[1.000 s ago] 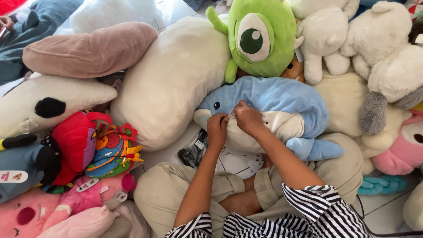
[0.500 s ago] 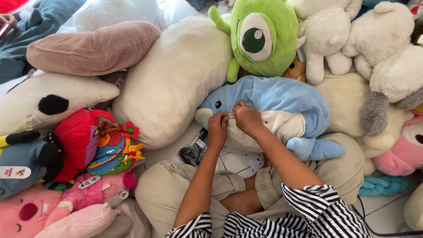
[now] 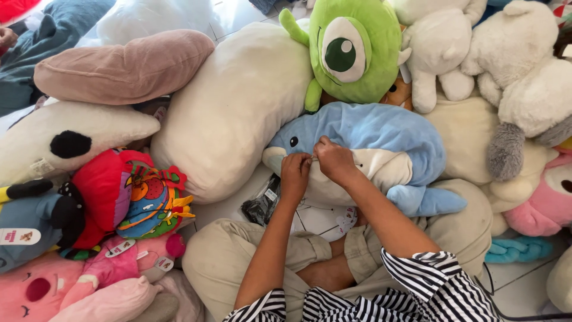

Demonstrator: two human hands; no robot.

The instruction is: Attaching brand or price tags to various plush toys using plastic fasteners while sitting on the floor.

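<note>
While hands pinch it, blue dolphin plush point(image 3: 369, 134) lies crosswise, snout left.

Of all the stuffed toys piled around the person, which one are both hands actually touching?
The blue dolphin plush with the white belly. The left hand and right hand pinch at its underside near the mouth. The green one-eyed plush and the others lie untouched.

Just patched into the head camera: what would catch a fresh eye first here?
The bright green one-eyed plush at top centre jumps out of the pile of soft toys. Just below it lies a blue dolphin plush, where the left hand and right hand pinch together at its white belly. At far left, a red plush lies among pink toys beside a large cream pillow.
</note>
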